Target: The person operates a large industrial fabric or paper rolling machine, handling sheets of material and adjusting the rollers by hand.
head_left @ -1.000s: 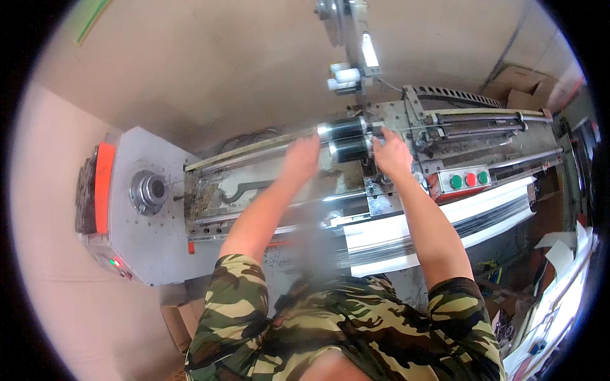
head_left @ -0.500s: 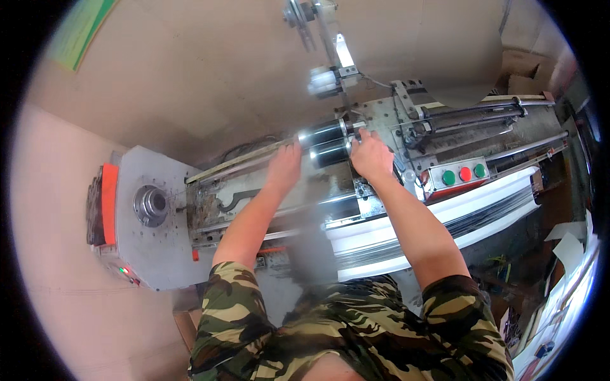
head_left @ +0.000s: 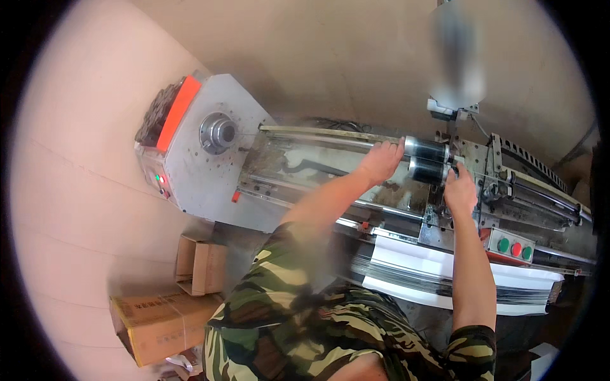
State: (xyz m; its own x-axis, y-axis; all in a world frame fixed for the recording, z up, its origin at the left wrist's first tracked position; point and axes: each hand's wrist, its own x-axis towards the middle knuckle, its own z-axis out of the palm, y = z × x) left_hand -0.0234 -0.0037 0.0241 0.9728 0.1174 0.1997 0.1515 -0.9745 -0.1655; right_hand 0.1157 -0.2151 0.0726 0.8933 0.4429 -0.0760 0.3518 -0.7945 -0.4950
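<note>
Two black rollers with shiny metal ends sit side by side on the machine's carriage, the far roller [head_left: 427, 150] and the near roller [head_left: 427, 170]. My left hand [head_left: 381, 161] is at the left end of the far roller, its fingers curled and pressed together; what they pinch, if anything, is hidden. My right hand [head_left: 460, 190] is at the right end of the rollers, thumb and fingers closed at a small metal fitting [head_left: 459, 161]. The fingers cover whatever lies between them. Left of my hands, a dark hook-shaped wrench [head_left: 314, 167] rests on the machine bed.
A grey headstock [head_left: 244, 184] with a round metal chuck [head_left: 219, 133] stands at the left. Long rails [head_left: 318, 188] run rightward. A button box [head_left: 511, 246] sits right of my forearm. White trough [head_left: 406, 254] holds thin rods [head_left: 432, 274]. Cardboard boxes [head_left: 168, 314] lie lower left.
My view has swung left, so the machine and both hands appear farther right and the boxes come into sight. Both hands stay at the rollers' ends.
</note>
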